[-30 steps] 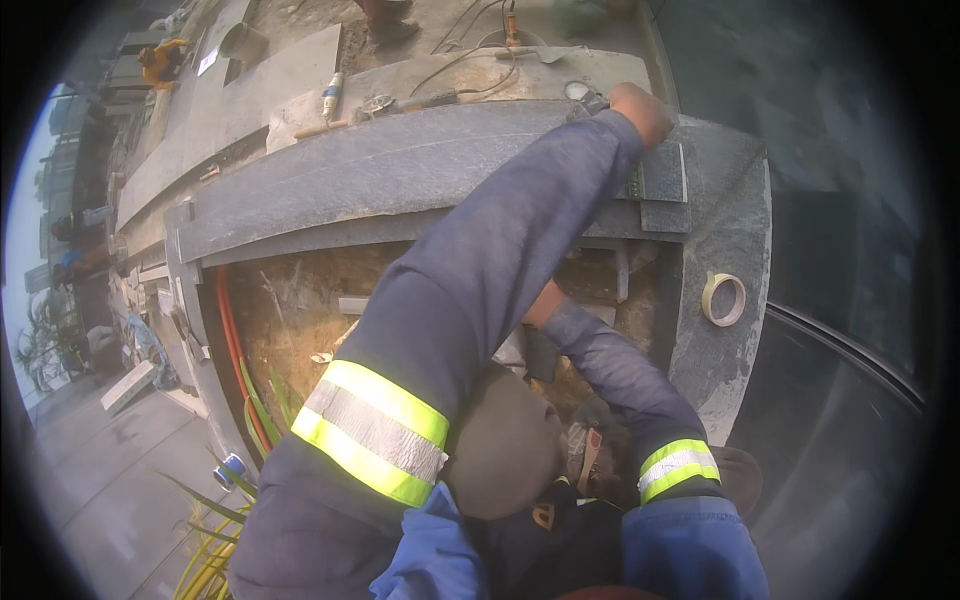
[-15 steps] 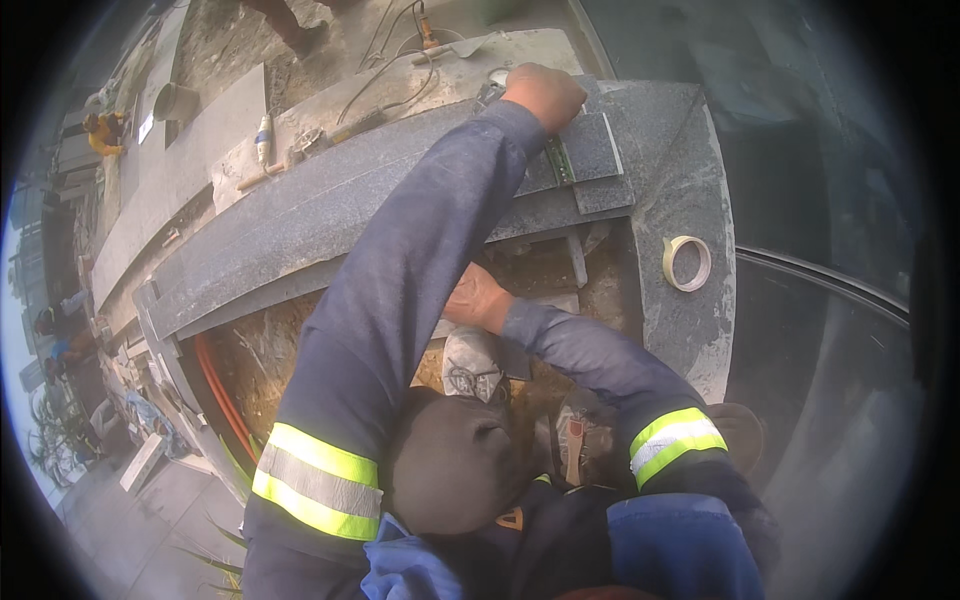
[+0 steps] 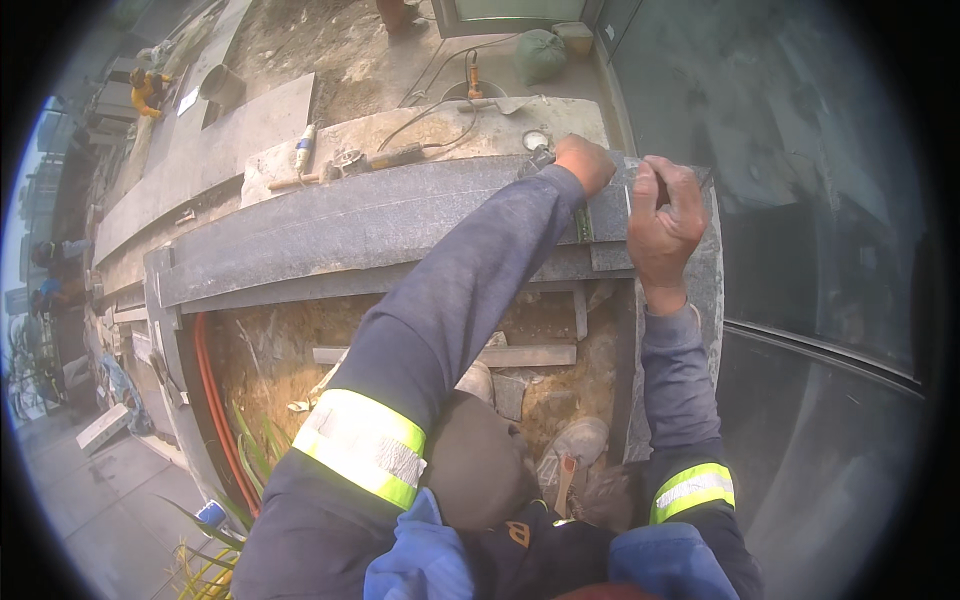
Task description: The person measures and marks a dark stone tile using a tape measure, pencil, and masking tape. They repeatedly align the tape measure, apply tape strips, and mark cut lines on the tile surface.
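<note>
My left hand (image 3: 584, 164) is closed over the far side of a grey stone slab (image 3: 380, 215), near its right end. What those fingers grip is hidden; a dark grey object (image 3: 535, 162) sticks out beside them. Below that hand a narrow green strip (image 3: 583, 224) lies along the edge of a smaller grey stone piece (image 3: 607, 215). My right hand (image 3: 665, 225) is raised over this right end, thumb and fingers bent together in a pinch. Anything between its fingertips is too small to make out.
Beyond the slab lie an angle grinder (image 3: 395, 157) with a cord, a white-and-blue bottle (image 3: 304, 148) and a trowel (image 3: 505, 104). An earth-filled trench with a stone strip (image 3: 525, 355) lies before me. Glass panels (image 3: 800, 200) stand right; orange pipes (image 3: 215, 400) run left.
My right hand has risen from below the slab to its right end, beside my left hand. The left hand stays closed at the slab's far side. The view has shifted.
</note>
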Motion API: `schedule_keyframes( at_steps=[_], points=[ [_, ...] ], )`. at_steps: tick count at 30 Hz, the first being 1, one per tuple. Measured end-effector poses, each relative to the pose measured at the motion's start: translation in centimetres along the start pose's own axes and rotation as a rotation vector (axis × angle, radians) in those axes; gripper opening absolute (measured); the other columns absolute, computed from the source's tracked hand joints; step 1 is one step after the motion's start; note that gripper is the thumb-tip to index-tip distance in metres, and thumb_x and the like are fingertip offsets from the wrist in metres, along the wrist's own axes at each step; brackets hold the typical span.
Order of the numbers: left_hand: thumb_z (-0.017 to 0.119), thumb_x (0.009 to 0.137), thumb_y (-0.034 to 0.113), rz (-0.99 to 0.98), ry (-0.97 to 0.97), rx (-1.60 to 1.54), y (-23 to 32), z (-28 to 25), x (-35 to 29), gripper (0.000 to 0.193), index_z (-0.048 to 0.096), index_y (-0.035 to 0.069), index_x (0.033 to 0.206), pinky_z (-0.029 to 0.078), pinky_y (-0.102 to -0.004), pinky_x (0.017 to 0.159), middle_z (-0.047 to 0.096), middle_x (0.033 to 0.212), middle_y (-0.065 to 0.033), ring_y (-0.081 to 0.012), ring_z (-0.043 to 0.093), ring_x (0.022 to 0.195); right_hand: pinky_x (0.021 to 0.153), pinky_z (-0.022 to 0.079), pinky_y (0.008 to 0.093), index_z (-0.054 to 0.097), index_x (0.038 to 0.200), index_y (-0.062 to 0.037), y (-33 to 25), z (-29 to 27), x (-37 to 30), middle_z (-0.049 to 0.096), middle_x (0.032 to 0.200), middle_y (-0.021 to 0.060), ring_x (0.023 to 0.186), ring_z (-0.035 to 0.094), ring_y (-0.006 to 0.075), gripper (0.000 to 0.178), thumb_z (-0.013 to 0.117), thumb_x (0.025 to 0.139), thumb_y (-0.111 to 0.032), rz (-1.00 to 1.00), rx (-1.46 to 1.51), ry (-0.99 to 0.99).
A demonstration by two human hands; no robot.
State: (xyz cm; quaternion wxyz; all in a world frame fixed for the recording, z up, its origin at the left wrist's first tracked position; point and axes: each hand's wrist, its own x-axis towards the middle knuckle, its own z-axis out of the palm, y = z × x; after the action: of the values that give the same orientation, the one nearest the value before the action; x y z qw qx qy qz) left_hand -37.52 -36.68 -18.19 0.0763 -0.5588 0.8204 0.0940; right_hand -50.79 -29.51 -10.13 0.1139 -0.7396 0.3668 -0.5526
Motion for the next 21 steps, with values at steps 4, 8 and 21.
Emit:
schedule_keyframes(
  at_steps=[4,8,21],
  points=[
    [0.062,0.096,0.020,-0.097,0.035,-0.161,0.6,-0.1,-0.3,0.025,0.080,0.016,0.113,0.059,-0.0413,0.084,0.078,0.117,-0.0062,-0.0269,0.074,0.110,0.062,0.055,0.0352,0.073,0.102,-0.0025,-0.4,2.1,3.8,0.069,0.087,0.0103,0.070,0.068,0.0237,0.013,0.073,0.089,-0.002,-0.255,-0.052,0.040],
    [0.063,0.096,0.021,-0.057,0.032,-0.064,1.0,-1.2,-0.4,0.023,0.080,0.015,0.109,0.059,-0.0416,0.083,0.078,0.112,-0.0071,-0.0267,0.075,0.107,0.060,0.055,0.0337,0.074,0.100,-0.0056,-2.5,3.7,7.0,0.068,0.085,0.0068,0.069,0.069,0.0212,0.013,0.075,0.088,-0.007,-0.423,-0.043,0.004],
    [0.066,0.091,0.021,-0.043,-0.040,-0.012,2.0,-2.4,-1.0,0.019,0.079,0.012,0.102,0.059,-0.0402,0.081,0.078,0.102,-0.0118,-0.0296,0.076,0.099,0.059,0.055,0.0334,0.073,0.103,-0.0087,-6.1,2.6,5.3,0.067,0.085,0.0028,0.066,0.068,0.0176,0.020,0.077,0.084,-0.011,-0.728,-0.001,-0.343]
  ],
)
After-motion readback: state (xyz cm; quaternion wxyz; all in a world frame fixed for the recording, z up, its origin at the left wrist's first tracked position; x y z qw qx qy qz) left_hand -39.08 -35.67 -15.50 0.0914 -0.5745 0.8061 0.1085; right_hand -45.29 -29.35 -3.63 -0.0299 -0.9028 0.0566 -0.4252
